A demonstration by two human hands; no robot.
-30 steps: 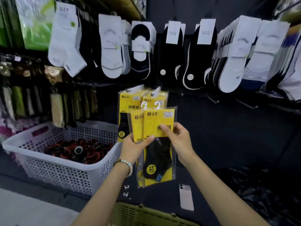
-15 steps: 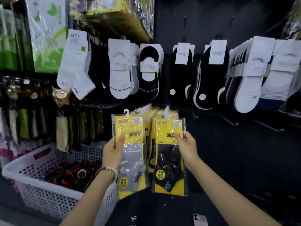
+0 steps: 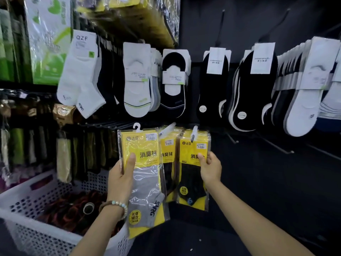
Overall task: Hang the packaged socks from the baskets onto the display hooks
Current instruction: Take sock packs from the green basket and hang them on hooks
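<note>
Basket (image 3: 42, 239), white, cut off at left edge, holds dark red/black items (image 3: 73, 206), too blurry to ID. L hand (image 3: 120, 180) grips grey-sock pack (image 3: 145, 150); R hand (image 3: 210, 169) pinches black-sock pack (image 3: 191, 189).

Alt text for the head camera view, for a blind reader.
Left hand holds a yellow pack of grey socks, right hand pinches a pack of black socks, below rows of hanging socks; a white basket sits lower left.

White sock label (image 3: 83, 45) reads "QZF"; yellow pack (image 3: 143, 145) reads "消臭袜".
</note>
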